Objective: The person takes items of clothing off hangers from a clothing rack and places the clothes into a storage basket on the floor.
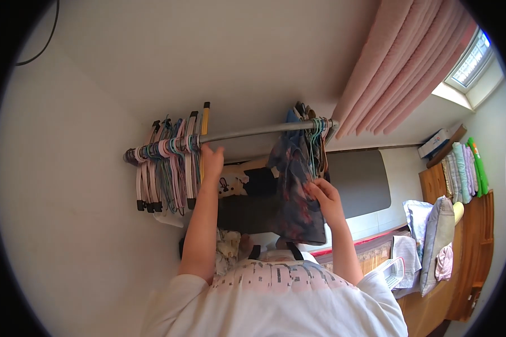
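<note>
A grey metal rail [253,131] runs across in front of me. Many hangers [171,149] crowd its left end, mostly pale pink, white and teal. My left hand [212,160] is up at the rail, its fingers closed around a yellow hanger [206,119] with a black tip, at the right side of that bunch. Toward the rail's right end hangs a dark garment with a reddish floral pattern [298,191]. My right hand [325,197] pinches its right edge. Teal hangers [319,132] and other clothes cluster beside it.
A pink curtain [399,62] hangs at the upper right, near a small window [471,62]. Below the rail is a dark grey mat [360,185]. At right, a wooden bed [478,241] bears pillows [437,241], folded cloths and a white basket [392,272]. A wall stands close on the left.
</note>
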A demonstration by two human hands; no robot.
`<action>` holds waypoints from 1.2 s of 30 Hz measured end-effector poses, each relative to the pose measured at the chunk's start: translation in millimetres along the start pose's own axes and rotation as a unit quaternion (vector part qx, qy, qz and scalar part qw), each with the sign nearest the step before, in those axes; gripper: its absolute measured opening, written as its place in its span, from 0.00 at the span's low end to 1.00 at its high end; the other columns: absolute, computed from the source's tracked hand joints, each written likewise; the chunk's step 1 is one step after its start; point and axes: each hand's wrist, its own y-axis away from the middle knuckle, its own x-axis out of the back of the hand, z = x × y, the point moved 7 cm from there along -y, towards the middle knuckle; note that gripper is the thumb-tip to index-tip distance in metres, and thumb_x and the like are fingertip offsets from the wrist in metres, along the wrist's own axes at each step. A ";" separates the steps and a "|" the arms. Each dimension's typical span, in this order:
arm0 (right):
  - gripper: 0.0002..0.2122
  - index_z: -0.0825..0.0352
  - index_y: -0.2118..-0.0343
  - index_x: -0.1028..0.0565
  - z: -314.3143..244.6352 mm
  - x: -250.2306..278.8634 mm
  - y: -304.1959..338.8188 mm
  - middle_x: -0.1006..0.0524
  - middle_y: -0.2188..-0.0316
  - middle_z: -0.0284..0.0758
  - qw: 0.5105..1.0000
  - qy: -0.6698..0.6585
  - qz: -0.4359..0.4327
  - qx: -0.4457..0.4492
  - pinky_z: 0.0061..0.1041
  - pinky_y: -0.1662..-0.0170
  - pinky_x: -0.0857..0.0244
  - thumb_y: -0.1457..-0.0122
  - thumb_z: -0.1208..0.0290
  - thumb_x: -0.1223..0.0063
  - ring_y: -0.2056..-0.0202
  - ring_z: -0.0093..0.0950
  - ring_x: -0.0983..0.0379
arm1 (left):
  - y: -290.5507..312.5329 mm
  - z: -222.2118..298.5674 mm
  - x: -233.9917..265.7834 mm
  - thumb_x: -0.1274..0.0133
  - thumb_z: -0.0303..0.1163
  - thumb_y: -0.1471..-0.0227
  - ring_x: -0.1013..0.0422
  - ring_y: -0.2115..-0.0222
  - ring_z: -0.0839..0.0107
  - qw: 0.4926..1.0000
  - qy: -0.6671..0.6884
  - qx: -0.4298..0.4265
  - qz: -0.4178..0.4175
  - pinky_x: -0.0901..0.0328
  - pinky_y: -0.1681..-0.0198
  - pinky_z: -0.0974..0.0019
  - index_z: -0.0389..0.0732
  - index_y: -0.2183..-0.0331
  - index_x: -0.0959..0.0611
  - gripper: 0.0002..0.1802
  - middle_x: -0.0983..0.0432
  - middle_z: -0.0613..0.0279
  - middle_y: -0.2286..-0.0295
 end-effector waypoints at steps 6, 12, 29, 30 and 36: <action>0.06 0.69 0.69 0.27 -22.7 -14.3 40.0 0.32 0.78 0.24 0.996 0.040 -0.078 -0.024 0.14 0.72 0.47 0.38 0.73 0.54 0.76 0.13 0.42 | 153.4 90.2 -79.2 0.42 0.36 0.52 0.41 0.44 0.54 0.908 -0.093 -0.303 -0.274 0.42 0.45 0.58 0.49 0.42 0.37 0.36 0.44 0.48 0.43; 0.05 0.69 0.68 0.26 -47.3 -26.5 74.5 0.30 0.80 0.27 0.988 0.059 -0.130 -0.054 0.16 0.73 0.46 0.39 0.75 0.53 0.78 0.16 0.41 | 135.8 82.2 -58.3 0.51 0.16 0.59 0.31 0.53 0.51 0.948 -0.022 -0.226 -0.224 0.37 0.51 0.62 0.40 0.55 0.24 0.25 0.34 0.45 0.49; 0.05 0.66 0.67 0.30 -76.3 72.3 86.4 0.44 0.84 0.22 0.973 -0.157 0.091 0.146 0.16 0.77 0.59 0.37 0.76 0.59 0.82 0.12 0.52 | 167.9 -28.4 -71.3 0.61 0.18 0.51 0.31 0.70 0.73 0.869 0.094 0.183 -0.449 0.37 0.64 0.73 0.38 0.67 0.19 0.15 0.25 0.63 0.71; 0.05 0.67 0.65 0.29 -88.7 73.7 83.9 0.45 0.84 0.21 0.965 -0.170 0.085 0.180 0.16 0.78 0.60 0.36 0.77 0.60 0.83 0.11 0.53 | 179.1 -33.5 -69.9 0.61 0.18 0.51 0.31 0.70 0.73 0.868 0.104 0.198 -0.443 0.38 0.64 0.73 0.38 0.67 0.19 0.15 0.25 0.64 0.71; 0.07 0.67 0.60 0.25 -72.4 0.2 30.0 0.36 0.80 0.20 0.992 0.124 -0.011 0.011 0.13 0.78 0.53 0.40 0.75 0.52 0.80 0.11 0.46 | 264.4 11.2 -62.2 0.52 0.26 0.46 0.33 0.65 0.74 0.854 0.080 0.038 -0.513 0.39 0.57 0.74 0.33 0.65 0.20 0.09 0.25 0.61 0.69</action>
